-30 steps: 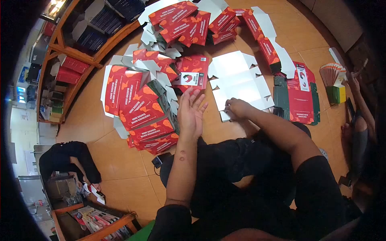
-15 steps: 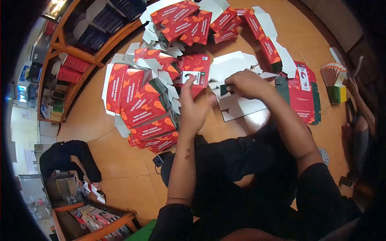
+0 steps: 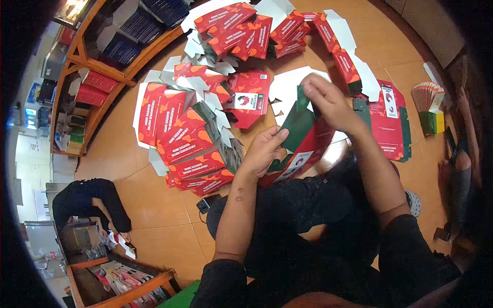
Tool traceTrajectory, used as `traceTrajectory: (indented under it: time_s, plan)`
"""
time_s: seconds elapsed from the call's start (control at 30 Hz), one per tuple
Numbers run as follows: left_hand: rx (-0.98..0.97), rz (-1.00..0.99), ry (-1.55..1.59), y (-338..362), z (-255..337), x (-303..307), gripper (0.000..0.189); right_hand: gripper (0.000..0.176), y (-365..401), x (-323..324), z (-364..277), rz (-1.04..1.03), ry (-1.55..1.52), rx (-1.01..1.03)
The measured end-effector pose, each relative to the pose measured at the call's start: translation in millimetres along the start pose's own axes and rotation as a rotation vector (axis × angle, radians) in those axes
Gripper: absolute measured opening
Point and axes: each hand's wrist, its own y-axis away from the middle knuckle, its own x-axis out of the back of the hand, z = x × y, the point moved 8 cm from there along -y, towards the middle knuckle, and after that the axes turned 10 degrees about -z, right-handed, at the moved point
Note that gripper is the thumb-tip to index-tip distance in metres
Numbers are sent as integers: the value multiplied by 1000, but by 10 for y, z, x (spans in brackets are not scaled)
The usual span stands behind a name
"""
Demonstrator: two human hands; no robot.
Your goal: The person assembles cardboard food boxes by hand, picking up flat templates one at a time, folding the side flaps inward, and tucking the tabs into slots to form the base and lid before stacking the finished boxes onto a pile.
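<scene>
A red and green cardboard box blank (image 3: 300, 134) is lifted above my lap, tilted, with its printed side towards me. My left hand (image 3: 266, 149) pinches its green edge between thumb and fingers. Higher up, my right hand (image 3: 328, 102) grips the green flap at the other end. Beneath and behind it lies a white-side-up sheet (image 3: 294, 77) on the floor. Left of my hands sit overlapping red folded boxes (image 3: 192, 141), and a red box with a white label (image 3: 250, 97) lies just beyond my left hand.
More red boxes (image 3: 241, 31) curve round the far side. Flat red blanks (image 3: 387, 123) lie at right, near a yellow-green box of orange-edged papers (image 3: 430, 115). A person in black (image 3: 92, 203) bends down at left. Wooden shelves (image 3: 97, 69) stand far left.
The blank has come up off the floor, its red and green side now showing. My left hand has closed on its edge; my right hand has moved up and right with the flap.
</scene>
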Motion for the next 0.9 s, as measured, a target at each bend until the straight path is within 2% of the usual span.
traceTrajectory:
  time_s: [0.03, 0.07, 0.1, 0.17, 0.2, 0.23, 0.3, 0.33, 0.4, 0.43, 0.5, 0.57, 0.6, 0.63, 0.67, 0.7, 0.77, 0.8, 0.83, 0.9]
  plan:
    - [30, -37, 28, -8, -35, -38, 21, 26, -14, -69, -3, -111, -13, -24]
    - [16, -25, -5, 1, -42, -65, 21, 24, -18, -107, -141, -152, 286, 137]
    - [17, -28, -3, 5, -28, -114, 21, 24, 5, -125, -149, -151, 288, 133]
    - [25, 83, -170, 37, 6, -80, 20, 20, 75, -205, -166, -132, 501, 96]
    - [28, 84, -172, 32, -5, -93, 20, 17, 75, -154, -133, -35, 481, 61]
    - [4, 106, -184, 28, 10, -90, 20, 17, 68, -196, -129, -34, 478, 61]
    - [-23, 130, -198, 35, 15, -47, 19, 17, 92, -102, -150, 195, 665, -27]
    - [-45, 145, -249, 26, 4, 9, 19, 17, 81, -104, -137, 198, 668, -22]
    - [-63, 158, -297, 25, 1, 38, 19, 17, 65, -401, -106, -169, 533, 127]
    - [-63, 135, -326, 31, 13, 23, 19, 17, 85, -410, -115, -168, 532, 125]
    - [-62, 112, -357, 45, 40, 8, 20, 18, 118, -509, -88, -306, 440, 77]
    - [-34, 75, -507, 60, 78, -35, 20, 20, 130, -477, -107, -352, 437, 78]
    - [-34, 76, -511, 97, 123, -80, 20, 23, 145, -447, -22, -397, 438, -72]
    - [-336, 312, -810, 272, 496, -138, 20, 25, 171, -417, 87, -440, 440, -221]
    - [-650, 551, -1097, 534, 809, -316, 20, 29, 164, -343, 144, -379, 472, -244]
    - [-651, 550, -1099, 632, 879, -424, 20, 29, 153, -294, 164, -377, 472, -243]
    - [-850, 643, -596, 1016, 997, -380, 19, 30, 120, -22, 230, -135, 355, -313]
    - [-783, 570, -575, 979, 949, -345, 25, 32, 115, 55, 196, -49, 309, -239]
    - [-787, 573, -577, 939, 942, -341, 25, 32, 104, 76, 195, -50, 309, -234]
    - [-371, 520, -480, 563, 671, -264, 36, 33, 83, 83, 181, -57, 85, -232]
